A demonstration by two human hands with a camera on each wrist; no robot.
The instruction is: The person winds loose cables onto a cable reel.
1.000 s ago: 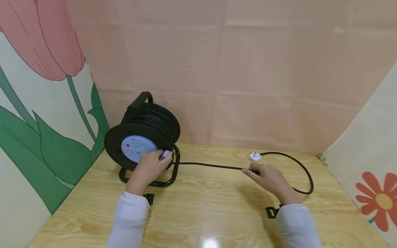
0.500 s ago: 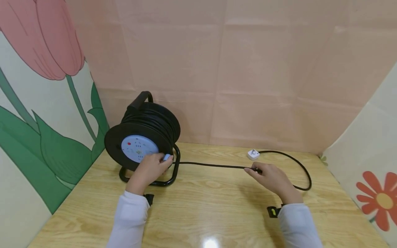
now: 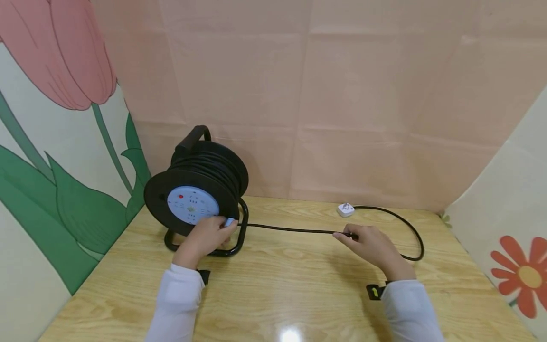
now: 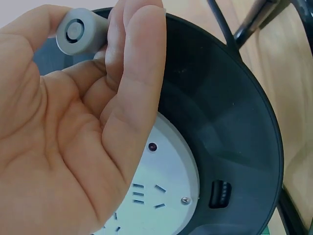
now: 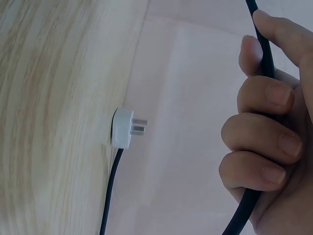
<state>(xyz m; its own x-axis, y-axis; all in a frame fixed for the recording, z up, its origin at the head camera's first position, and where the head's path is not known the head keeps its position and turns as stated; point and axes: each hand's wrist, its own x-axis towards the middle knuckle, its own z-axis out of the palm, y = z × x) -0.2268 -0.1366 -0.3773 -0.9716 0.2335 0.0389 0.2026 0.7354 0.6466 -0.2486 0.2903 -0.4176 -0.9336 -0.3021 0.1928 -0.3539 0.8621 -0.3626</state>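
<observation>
A black cable reel (image 3: 201,164) stands on its tubular frame at the left of the table, wound with black cable. Its pale blue socket panel (image 3: 193,204) faces me. Low on the reel's right side, my left hand (image 3: 202,237) holds the small grey-blue crank knob (image 4: 80,32) between thumb and fingers. From the reel the black cable (image 3: 290,230) runs nearly straight to my right hand (image 3: 371,243), whose fingers curl round it. Beyond that hand the cable loops back to a white plug (image 3: 345,210), prongs (image 5: 139,128) bare, on the table.
The wood-grain table (image 3: 273,285) meets a pink sheet (image 3: 342,95) at the back. A tulip-printed panel (image 3: 85,190) rises close to the reel on the left. A flower-printed panel (image 3: 513,199) borders the right side.
The reel has turned slightly clockwise, with the knob and my left hand moving a little down. The plug has slid left and back, and the cable loop has shrunk. My right hand stays nearly in place.
</observation>
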